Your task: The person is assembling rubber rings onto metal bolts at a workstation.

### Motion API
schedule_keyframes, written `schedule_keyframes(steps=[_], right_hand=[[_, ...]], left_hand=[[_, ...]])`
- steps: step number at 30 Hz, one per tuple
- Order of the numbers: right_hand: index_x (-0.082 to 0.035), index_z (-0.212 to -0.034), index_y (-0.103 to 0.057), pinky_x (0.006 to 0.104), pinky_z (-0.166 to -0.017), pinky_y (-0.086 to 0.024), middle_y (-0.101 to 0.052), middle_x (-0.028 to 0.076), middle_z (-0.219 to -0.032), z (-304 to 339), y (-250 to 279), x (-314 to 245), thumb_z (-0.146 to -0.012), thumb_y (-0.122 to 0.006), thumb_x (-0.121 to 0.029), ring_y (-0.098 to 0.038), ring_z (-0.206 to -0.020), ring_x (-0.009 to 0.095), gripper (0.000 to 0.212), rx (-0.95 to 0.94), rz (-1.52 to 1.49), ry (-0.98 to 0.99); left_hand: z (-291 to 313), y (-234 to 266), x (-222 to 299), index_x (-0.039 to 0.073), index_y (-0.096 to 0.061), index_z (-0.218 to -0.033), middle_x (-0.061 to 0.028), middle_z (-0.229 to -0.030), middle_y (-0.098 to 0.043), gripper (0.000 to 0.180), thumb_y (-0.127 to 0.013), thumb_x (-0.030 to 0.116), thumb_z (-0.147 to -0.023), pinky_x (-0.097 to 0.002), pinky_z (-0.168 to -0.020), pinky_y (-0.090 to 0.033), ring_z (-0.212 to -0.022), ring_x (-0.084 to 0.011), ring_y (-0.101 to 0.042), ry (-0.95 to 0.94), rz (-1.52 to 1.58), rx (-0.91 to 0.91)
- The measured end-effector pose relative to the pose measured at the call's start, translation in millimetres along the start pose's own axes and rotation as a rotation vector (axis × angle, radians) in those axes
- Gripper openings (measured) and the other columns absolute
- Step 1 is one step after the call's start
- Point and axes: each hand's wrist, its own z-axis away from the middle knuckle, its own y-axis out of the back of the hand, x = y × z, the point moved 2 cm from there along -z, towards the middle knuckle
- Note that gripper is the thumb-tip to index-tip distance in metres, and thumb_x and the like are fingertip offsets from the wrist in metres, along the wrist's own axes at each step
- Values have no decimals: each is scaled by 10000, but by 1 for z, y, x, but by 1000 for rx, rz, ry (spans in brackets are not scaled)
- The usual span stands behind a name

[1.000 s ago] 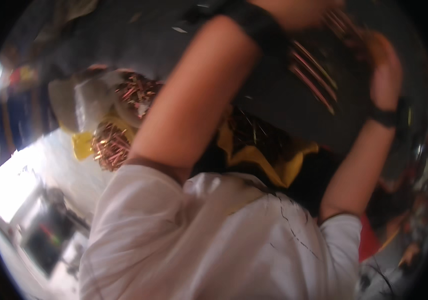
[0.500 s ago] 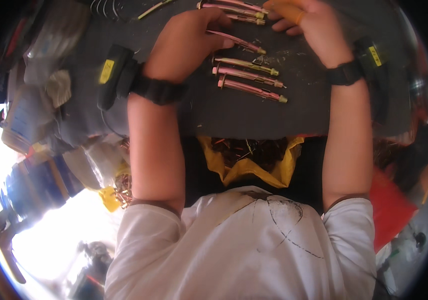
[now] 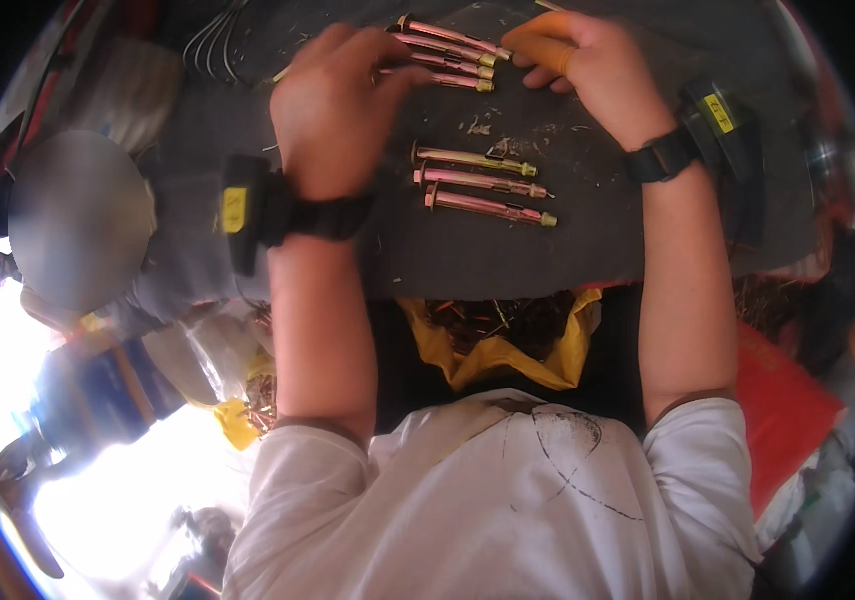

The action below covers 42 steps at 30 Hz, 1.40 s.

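Several pinkish-gold expansion bolts [image 3: 453, 60] lie side by side in a group on the dark work surface [image 3: 588, 235]. My left hand [image 3: 338, 110] is at their head end, its thumb and fingers pinched round the nearest bolt of the group; the bolt's head is hidden. At the other end, my right hand [image 3: 588, 70] has bent fingers, some with orange coverings, closed at the tip of the farthest bolt. Closer to me lie three more bolts [image 3: 488, 190], roughly parallel, with their heads to the left. Neither hand touches these three.
Curved wires [image 3: 216, 45] lie at the far left of the surface. A yellow-rimmed bag [image 3: 493, 365] with metal pieces inside hangs open below the front edge. To the right is a red item [image 3: 788, 415]. Small pale scraps [image 3: 478, 125] are scattered near the bolts.
The bolt in my left hand has moved away from me and left, and now lies alongside the far group. My right hand has shifted slightly left. A blurred grey oval has appeared at the left.
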Motion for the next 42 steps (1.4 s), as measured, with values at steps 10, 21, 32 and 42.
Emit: schedule_keyframes(steps=[10, 21, 32, 42], right_hand=[[-41, -1115, -647, 230, -685, -464, -677, 38, -956, -9, -3, 23, -930, -538, -190, -646, -797, 114, 262, -50, 146, 65], [7, -853, -667, 230, -527, -475, -632, 51, -686, 4, -13, 0, -896, -641, -346, -612, -593, 120, 356, -167, -336, -15], [-13, -904, -677, 276, -688, -506, -694, 84, -859, 4, -8, -2, -740, -755, -59, -649, -765, 142, 187, -38, 57, 385], [-50, -939, -680, 285, -667, -499, -696, 82, -842, 10, -6, -14, -758, -770, -231, -656, -735, 160, 272, -77, 255, 79]], left_hand=[[13, -5, 26, 35, -629, -901, -90, -786, -583, 349, -810, 125, -617, -316, -698, -459, -768, -240, -588, 85, 158, -769], [6, -4, 9, 16, -688, -994, 6, -792, -624, 225, -747, 84, -787, -228, -645, -453, -727, -74, -539, 491, 706, -379], [-1, -11, 13, -7, -672, -908, -3, -833, -608, 179, -733, -22, -739, -218, -674, -444, -745, -68, -534, 440, 600, -256], [1, -8, 15, -13, -672, -914, -8, -869, -619, 181, -704, -57, -741, -230, -720, -454, -773, -87, -554, 428, 644, -211]])
